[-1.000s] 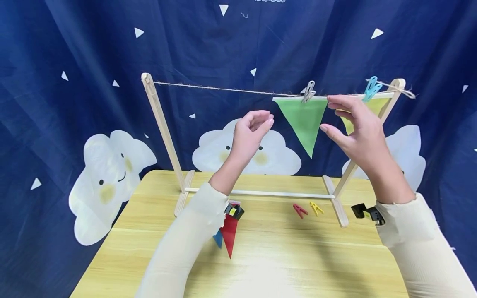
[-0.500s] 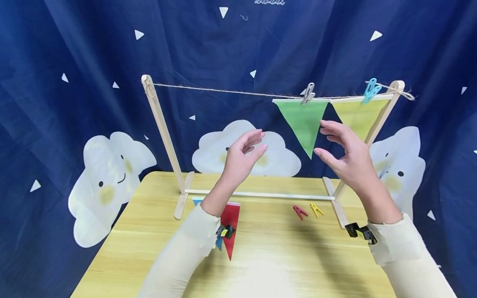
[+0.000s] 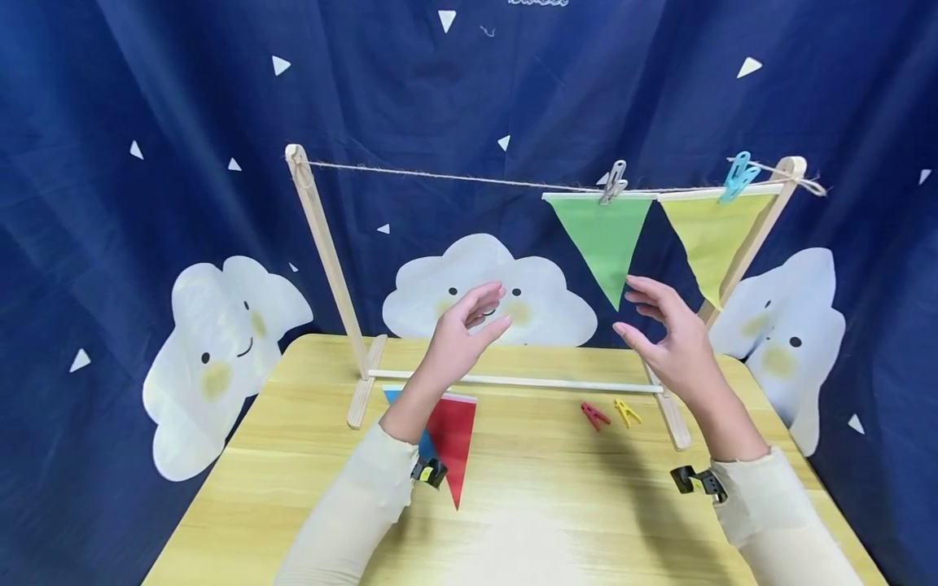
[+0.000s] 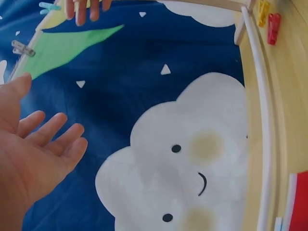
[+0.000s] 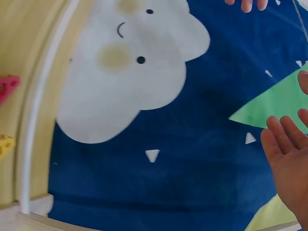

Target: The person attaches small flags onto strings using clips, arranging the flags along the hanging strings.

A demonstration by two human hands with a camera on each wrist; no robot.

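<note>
My left hand (image 3: 462,335) is held up in front of the string with relaxed fingers and nothing in it. My right hand (image 3: 670,338), also holding nothing, is just below and right of the green pennant's tip. A grey clothespin (image 3: 614,181) clips the green pennant (image 3: 602,236) to the string (image 3: 440,174). Beside it hangs a yellow pennant (image 3: 714,232), clipped by a light blue clothespin (image 3: 738,177). On the table lie a red pennant (image 3: 453,435) and a blue pennant (image 3: 427,446), partly behind my left wrist. A red clothespin (image 3: 595,416) and a yellow clothespin (image 3: 627,413) lie below the stand's bar.
A wooden stand holds the string between its left post (image 3: 326,260) and right post (image 3: 762,228). Its white lower bar (image 3: 550,382) runs low across the wooden table (image 3: 557,505). Behind everything hangs a dark blue curtain (image 3: 410,81) with printed clouds.
Both hands have moved down and away from the string, the right one leaving the green pennant's top right corner. The yellow pennant has come into full view. The pennants stay hanging.
</note>
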